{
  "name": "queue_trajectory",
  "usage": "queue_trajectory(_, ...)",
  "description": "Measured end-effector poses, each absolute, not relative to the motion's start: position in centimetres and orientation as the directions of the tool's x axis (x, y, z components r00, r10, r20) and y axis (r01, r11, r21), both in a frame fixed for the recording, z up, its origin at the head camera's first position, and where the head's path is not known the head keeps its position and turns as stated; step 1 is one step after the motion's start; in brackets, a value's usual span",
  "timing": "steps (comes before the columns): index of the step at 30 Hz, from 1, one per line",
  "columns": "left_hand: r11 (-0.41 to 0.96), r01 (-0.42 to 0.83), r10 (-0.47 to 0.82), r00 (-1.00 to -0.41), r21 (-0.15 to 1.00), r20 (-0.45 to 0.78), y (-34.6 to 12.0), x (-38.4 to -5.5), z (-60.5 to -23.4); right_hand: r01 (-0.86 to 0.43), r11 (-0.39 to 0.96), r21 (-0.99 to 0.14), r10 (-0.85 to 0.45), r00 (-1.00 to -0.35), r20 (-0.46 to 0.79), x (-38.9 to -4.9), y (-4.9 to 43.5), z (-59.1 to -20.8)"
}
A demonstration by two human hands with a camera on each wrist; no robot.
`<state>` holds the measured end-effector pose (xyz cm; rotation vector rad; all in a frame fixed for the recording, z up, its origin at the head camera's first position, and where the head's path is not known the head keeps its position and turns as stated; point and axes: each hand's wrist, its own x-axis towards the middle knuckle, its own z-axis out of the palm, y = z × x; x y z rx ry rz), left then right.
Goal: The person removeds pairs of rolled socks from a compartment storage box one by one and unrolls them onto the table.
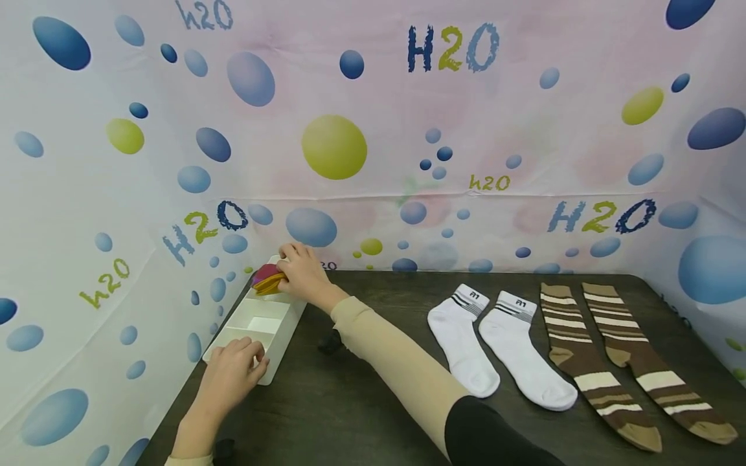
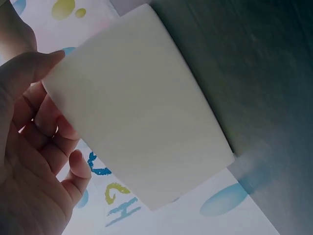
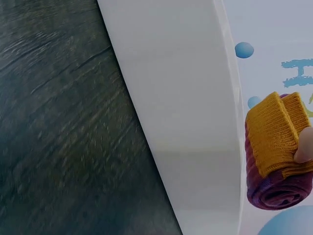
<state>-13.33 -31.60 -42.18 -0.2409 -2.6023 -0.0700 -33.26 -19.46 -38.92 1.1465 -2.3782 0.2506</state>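
My right hand (image 1: 305, 275) holds a rolled pair of socks (image 1: 267, 281), mustard and purple, over the far compartment of a long white divided box (image 1: 283, 344). In the right wrist view a fingertip presses on the mustard ribbed cuff of the roll (image 3: 270, 137), above the box's rim. At the box's near end, my left hand (image 1: 232, 375) grips the rim. The left wrist view has its thumb (image 2: 41, 66) against the edge of the white end wall (image 2: 139, 107), other fingers curled behind. The nearer compartments show no contents.
Two white ankle socks (image 1: 466, 346) with black stripes lie flat right of centre on the dark table (image 1: 361, 401). Farther right lie two brown striped socks (image 1: 594, 369). A patterned sheet (image 1: 396, 116) rises behind and along the left. A small black object (image 1: 330, 342) sits under the right forearm.
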Motion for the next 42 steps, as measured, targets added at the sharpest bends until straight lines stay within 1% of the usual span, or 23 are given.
queue_trajectory(6, 0.990, 0.133, 0.104, -0.896, 0.037, 0.432, -30.9, -13.4, -42.1, -0.787, 0.613, 0.070, -0.682, -0.482, 0.550, -33.2, -17.8, -38.5)
queue_trajectory(11, 0.994, 0.097, 0.070, -0.903, 0.043, 0.424, -30.7, -13.5, -42.2, -0.783, 0.618, 0.066, -0.663, -0.474, 0.579, -33.3, -16.4, -38.5)
queue_trajectory(16, 0.996, 0.073, 0.041, -0.885, 0.052, 0.465, -30.5, -13.6, -42.3, -0.777, 0.627, 0.049, -0.633, -0.472, 0.614, -33.2, -15.0, -38.9)
queue_trajectory(20, 0.997, 0.063, 0.030, -0.858, 0.048, 0.513, -30.4, -13.5, -42.4, -0.789, 0.613, 0.038, -0.617, -0.448, 0.648, -32.9, -13.8, -39.0)
queue_trajectory(26, 0.998, 0.062, 0.038, -0.830, 0.025, 0.556, -30.5, -13.5, -42.5, -0.797, 0.602, 0.038, -0.611, -0.430, 0.664, -32.2, -12.1, -38.9)
queue_trajectory(33, 0.996, 0.090, 0.074, -0.797, -0.004, 0.599, -31.2, -13.5, -42.3, -0.811, 0.584, 0.039, -0.585, -0.387, 0.713, -31.0, -10.5, -39.2)
queue_trajectory(39, 0.994, 0.102, 0.055, -0.765, 0.037, 0.642, -31.4, -13.5, -42.1, -0.814, 0.579, 0.049, -0.597, -0.383, 0.705, -29.5, -8.9, -39.8)
queue_trajectory(42, 0.992, 0.118, 0.057, -0.747, 0.048, 0.662, -31.3, -13.7, -42.1, -0.810, 0.584, 0.043, -0.597, -0.393, 0.699, -28.8, -8.1, -40.1)
